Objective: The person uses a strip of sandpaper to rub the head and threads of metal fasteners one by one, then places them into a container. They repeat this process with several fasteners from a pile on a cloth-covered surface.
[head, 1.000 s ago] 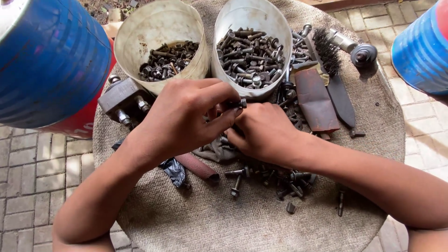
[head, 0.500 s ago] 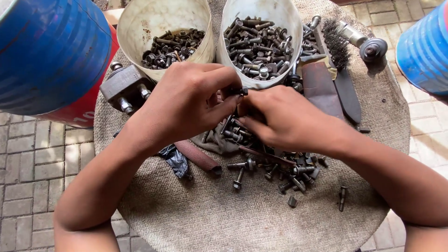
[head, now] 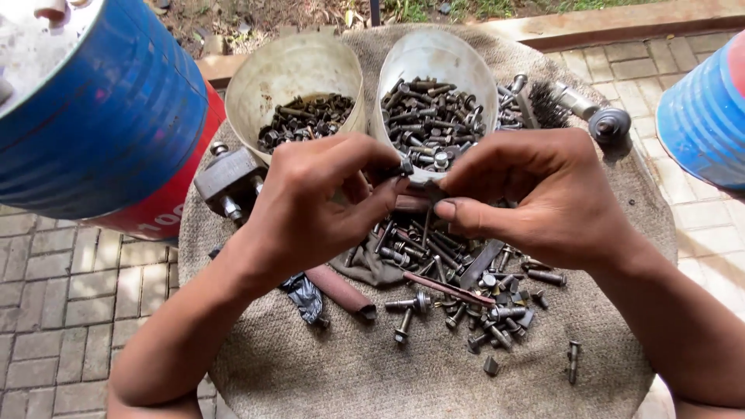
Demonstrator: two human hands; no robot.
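Head view: the left hand [head: 310,206] and the right hand [head: 543,198] are meeting above a round cloth-covered table [head: 326,380], fingertips pinched shut on one small dark bolt [head: 410,172] held between them — just in front of the right cream tub [head: 438,62] of bolts. A second cream tub [head: 291,70] is standing beside it. Loose bolts [head: 466,291] are lying scattered beneath the hands, near a rusty tube [head: 341,289]. Blue drums [head: 101,109] are flanking the table.

left hand [head: 314,202], right hand [head: 535,198], pinching bolt [head: 411,174]
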